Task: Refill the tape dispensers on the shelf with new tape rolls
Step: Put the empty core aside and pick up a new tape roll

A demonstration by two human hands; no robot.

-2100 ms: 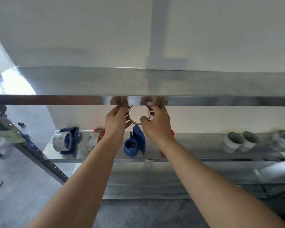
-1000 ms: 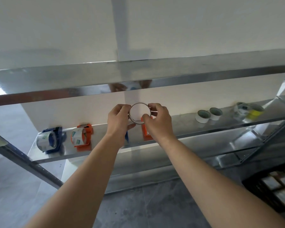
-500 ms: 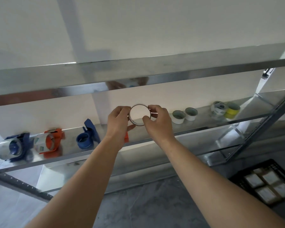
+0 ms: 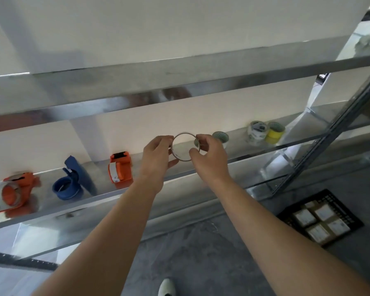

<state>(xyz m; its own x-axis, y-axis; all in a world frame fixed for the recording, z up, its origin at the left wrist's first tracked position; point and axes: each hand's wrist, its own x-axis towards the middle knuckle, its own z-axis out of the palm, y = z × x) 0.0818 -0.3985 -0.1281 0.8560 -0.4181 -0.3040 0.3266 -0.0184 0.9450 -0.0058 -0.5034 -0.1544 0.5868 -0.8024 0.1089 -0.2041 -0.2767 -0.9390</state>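
Far-left orange dispenser [image 4: 15,192]: smeared by motion blur, its left side cut by the frame edge.
Roll behind right hand [image 4: 208,155]: only a pale rim [image 4: 220,136] shows past the fingers.
Crate [image 4: 320,218] boxes: labels too small to read.
Shoe [image 4: 166,287]: cut off at the bottom edge.

Tape dispensers on shelf [image 4: 179,174]: three — two orange [image 4: 16,192] [image 4: 120,167], one blue [image 4: 69,184]. Tape rolls on shelf: three [image 4: 221,136] [image 4: 257,131] [image 4: 275,132]. Empty ring held in hands: one [image 4: 185,149]. Floor crate: one [image 4: 319,216].
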